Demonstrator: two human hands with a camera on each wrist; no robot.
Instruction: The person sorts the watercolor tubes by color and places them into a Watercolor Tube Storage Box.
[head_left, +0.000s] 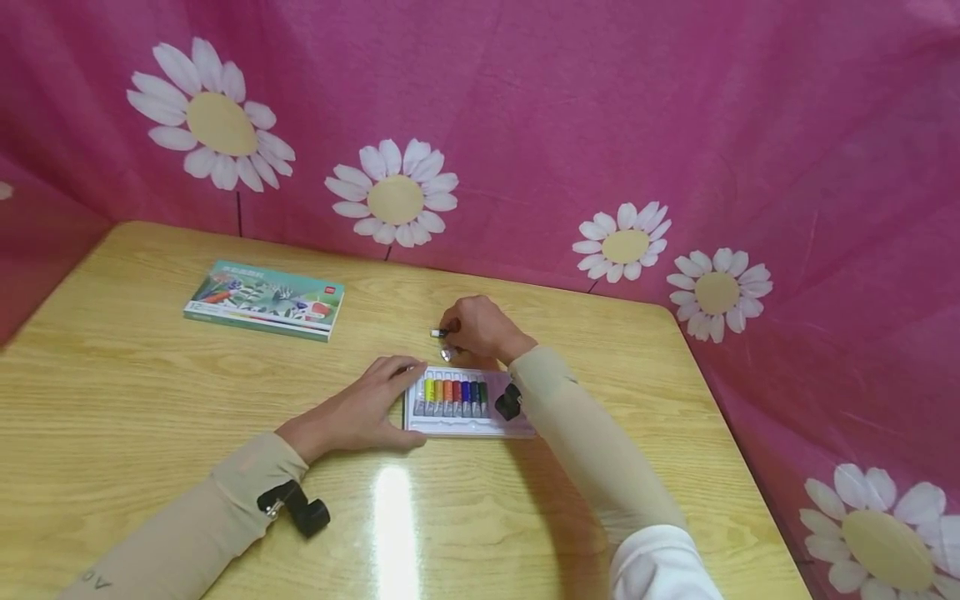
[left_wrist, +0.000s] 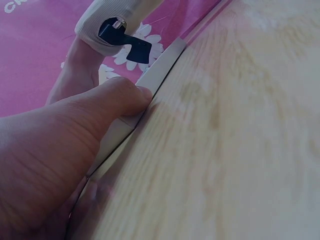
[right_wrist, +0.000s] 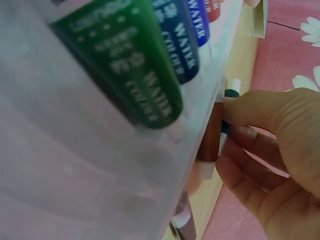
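A white tray (head_left: 465, 427) lies on the table with a row of several coloured paint tubes (head_left: 452, 396) in it. My left hand (head_left: 363, 408) grips its left end, thumb at the near edge and fingers at the far edge. Just beyond the tray, my right hand (head_left: 483, 327) pinches paint tubes. One is a brown tube (right_wrist: 212, 132) with a white cap; a dark tube (right_wrist: 231, 93) shows partly behind the thumb. The green tube (right_wrist: 127, 65) lies at the row's right end. Below the right hand is a silvery tube end (head_left: 447, 354).
A teal illustrated paint box (head_left: 264, 300) lies at the back left of the wooden table (head_left: 187, 392). A pink flowered cloth (head_left: 510, 125) hangs behind the table and along its right side. The right forearm passes over the tray's right end.
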